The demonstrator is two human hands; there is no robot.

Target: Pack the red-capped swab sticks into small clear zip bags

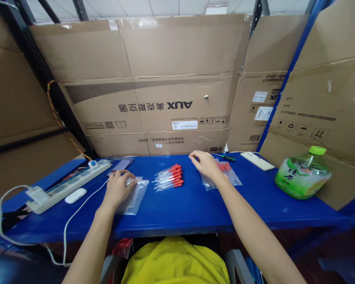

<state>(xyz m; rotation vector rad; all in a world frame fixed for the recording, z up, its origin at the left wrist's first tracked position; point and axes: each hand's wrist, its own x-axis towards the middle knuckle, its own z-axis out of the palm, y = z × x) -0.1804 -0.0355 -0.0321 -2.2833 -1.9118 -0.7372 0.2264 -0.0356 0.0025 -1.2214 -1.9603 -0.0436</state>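
Observation:
My left hand (118, 186) rests with curled fingers on a stack of clear plastic bags (133, 197) on the blue table (195, 209). My right hand (205, 163) lies over another clear bag holding red-capped pieces (225, 173), fingers bent and pointing left. Between the hands lies a row of several clear tubes with red caps (169, 177). Neither hand touches the tubes.
A white power strip (68, 185) with a cable and a white case (75, 195) lie at the left. A green-handled screwdriver (226, 157), a phone (257, 161) and a green tea bottle (303, 177) sit at the right. Cardboard boxes (165, 98) wall off the back.

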